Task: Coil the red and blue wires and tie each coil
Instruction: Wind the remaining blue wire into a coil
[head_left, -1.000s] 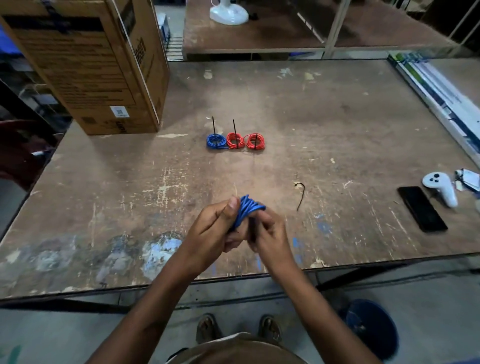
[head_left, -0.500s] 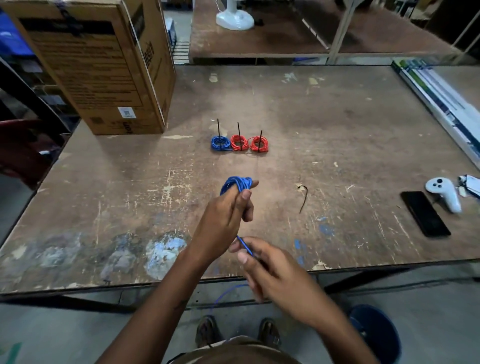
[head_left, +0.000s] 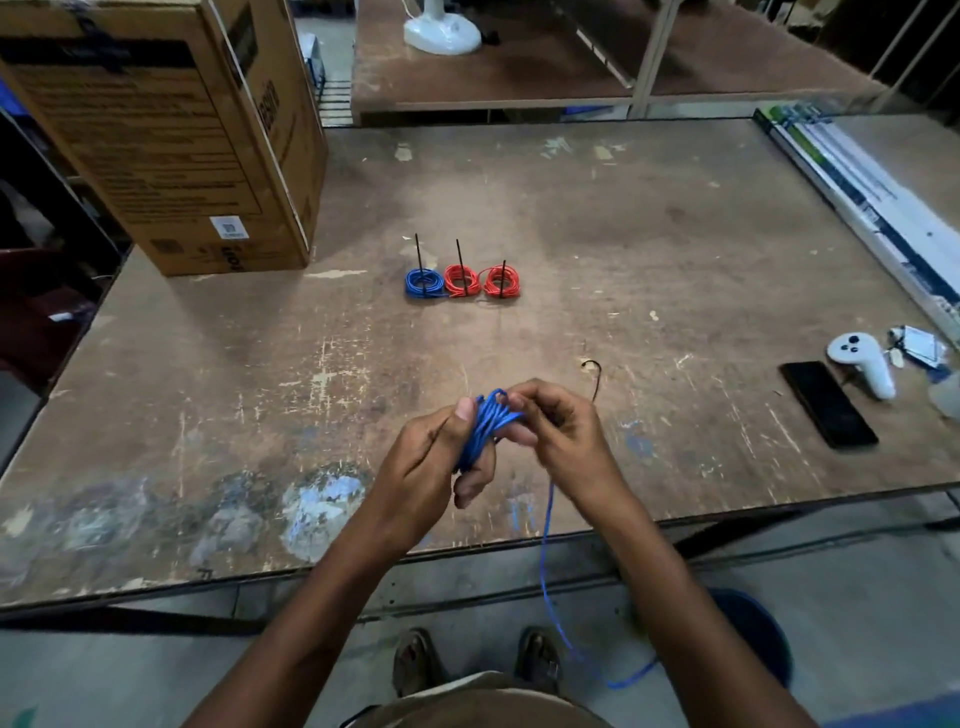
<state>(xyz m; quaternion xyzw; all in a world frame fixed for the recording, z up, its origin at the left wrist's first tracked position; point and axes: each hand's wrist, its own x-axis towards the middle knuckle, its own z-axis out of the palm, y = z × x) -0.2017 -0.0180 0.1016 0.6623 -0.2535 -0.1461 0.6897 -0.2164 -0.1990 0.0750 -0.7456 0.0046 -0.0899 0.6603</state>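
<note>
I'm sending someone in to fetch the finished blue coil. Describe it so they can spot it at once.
Start at the big cardboard box on the far left corner of the table. Just right of it, three small tied coils lie in a row. The blue coil is the leftmost, nearest the box; the two red coils beside it are the only others there.

A single head-worn wide-angle view is given, aimed forward and steeply down from above the near edge of the worn wooden table (head_left: 571, 218). Both forearms are seen close below; the person's feet (head_left: 478, 660) and floor are included, and the far table is reached at top.
</note>
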